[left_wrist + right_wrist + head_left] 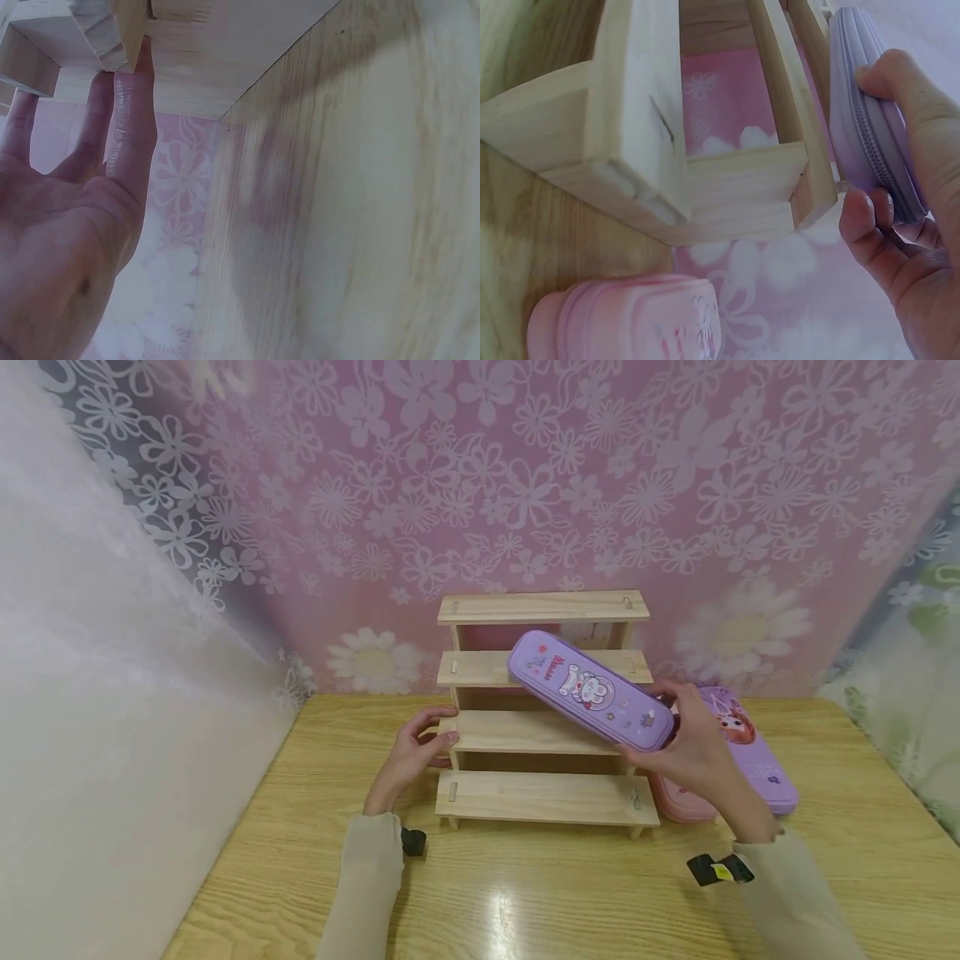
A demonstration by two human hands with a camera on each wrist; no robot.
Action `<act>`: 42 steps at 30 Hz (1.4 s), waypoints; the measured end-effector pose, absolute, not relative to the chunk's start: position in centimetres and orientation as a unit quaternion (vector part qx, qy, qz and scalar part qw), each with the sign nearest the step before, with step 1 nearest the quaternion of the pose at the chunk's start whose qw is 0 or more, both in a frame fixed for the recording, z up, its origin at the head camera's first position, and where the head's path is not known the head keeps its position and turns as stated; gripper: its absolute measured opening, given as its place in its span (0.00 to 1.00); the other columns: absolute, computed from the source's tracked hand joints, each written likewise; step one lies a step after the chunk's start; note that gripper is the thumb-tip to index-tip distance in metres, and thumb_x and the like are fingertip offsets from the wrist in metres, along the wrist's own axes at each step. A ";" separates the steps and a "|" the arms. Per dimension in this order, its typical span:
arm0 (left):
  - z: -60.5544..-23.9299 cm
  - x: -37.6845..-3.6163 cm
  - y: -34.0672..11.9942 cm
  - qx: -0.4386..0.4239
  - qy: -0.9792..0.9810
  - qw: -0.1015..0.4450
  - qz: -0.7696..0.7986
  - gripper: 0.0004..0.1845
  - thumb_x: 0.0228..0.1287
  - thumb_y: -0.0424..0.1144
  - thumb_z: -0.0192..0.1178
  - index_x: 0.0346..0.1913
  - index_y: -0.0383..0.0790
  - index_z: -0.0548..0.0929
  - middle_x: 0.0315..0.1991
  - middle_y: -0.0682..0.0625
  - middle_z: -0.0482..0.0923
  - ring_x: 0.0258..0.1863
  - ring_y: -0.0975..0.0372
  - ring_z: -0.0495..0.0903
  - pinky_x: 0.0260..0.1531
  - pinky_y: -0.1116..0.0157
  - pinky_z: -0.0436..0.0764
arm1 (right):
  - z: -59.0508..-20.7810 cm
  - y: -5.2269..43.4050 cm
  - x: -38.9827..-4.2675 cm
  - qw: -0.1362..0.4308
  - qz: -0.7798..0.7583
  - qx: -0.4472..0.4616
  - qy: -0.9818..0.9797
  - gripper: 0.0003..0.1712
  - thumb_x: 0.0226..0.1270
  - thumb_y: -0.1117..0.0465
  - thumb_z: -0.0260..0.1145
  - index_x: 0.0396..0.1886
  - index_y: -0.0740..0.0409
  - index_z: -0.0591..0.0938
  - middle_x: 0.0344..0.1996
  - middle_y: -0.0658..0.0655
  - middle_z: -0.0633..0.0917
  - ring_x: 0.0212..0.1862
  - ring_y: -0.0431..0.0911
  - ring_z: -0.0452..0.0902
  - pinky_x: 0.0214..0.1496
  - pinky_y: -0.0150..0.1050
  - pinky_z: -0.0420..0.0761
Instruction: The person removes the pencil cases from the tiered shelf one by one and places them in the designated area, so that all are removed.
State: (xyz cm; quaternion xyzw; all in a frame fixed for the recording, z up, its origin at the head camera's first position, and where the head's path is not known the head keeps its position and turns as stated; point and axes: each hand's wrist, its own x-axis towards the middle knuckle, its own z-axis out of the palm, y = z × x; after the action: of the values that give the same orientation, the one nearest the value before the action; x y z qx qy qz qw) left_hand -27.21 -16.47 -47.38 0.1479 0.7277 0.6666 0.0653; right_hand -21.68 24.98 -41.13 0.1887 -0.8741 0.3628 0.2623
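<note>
A stepped wooden shelf (540, 797) (630, 135) stands on the table in front of a pink flowered curtain. My left hand (429, 737) (82, 225) rests at the left end of its third step, with straight fingers (131, 97) touching the wood (195, 45). My right hand (690, 752) (900, 225) grips one end of a long purple zip pencil case with a cartoon rabbit (588, 689) (862, 112). The case hangs tilted over the shelf's right half, its far end near the second step.
Another purple pencil case (753, 756) lies on the wooden table (525, 893) (337, 210) right of the shelf, with a pink case (678, 802) (630, 319) beside it. A white curtain (112, 693) closes off the left side.
</note>
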 end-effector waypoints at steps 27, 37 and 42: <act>-47.4 -27.2 -16.2 0.135 0.727 0.067 0.670 0.23 0.73 0.41 0.64 0.67 0.45 0.76 0.66 0.42 0.70 0.48 0.53 0.83 0.46 0.33 0.83 | -42.3 30.3 -18.0 0.268 0.393 0.070 -0.877 0.54 0.34 0.70 0.87 0.66 0.64 0.70 0.46 0.56 0.74 0.31 0.30 0.72 0.24 0.21 0.75; -47.4 -27.2 -16.2 0.128 0.728 0.065 0.671 0.23 0.72 0.41 0.64 0.67 0.45 0.76 0.65 0.40 0.69 0.47 0.56 0.83 0.47 0.33 0.83 | -42.5 32.2 -17.0 0.269 0.400 0.038 -0.875 0.53 0.36 0.70 0.87 0.65 0.65 0.68 0.47 0.39 0.67 0.28 0.26 0.75 0.24 0.21 0.78; -47.4 -27.2 -16.2 0.130 0.727 0.066 0.671 0.22 0.72 0.42 0.64 0.67 0.46 0.77 0.67 0.41 0.69 0.48 0.56 0.82 0.48 0.33 0.83 | -42.5 33.4 -16.6 0.281 0.402 0.019 -0.871 0.53 0.36 0.71 0.87 0.64 0.65 0.68 0.45 0.36 0.67 0.26 0.25 0.75 0.22 0.20 0.77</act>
State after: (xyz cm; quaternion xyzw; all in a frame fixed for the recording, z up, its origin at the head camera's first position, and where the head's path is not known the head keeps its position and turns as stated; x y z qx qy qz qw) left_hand -27.20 -16.24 -47.37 0.1304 0.7272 0.6707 0.0664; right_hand -16.64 33.35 -42.53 0.0193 -0.8709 0.4025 0.2814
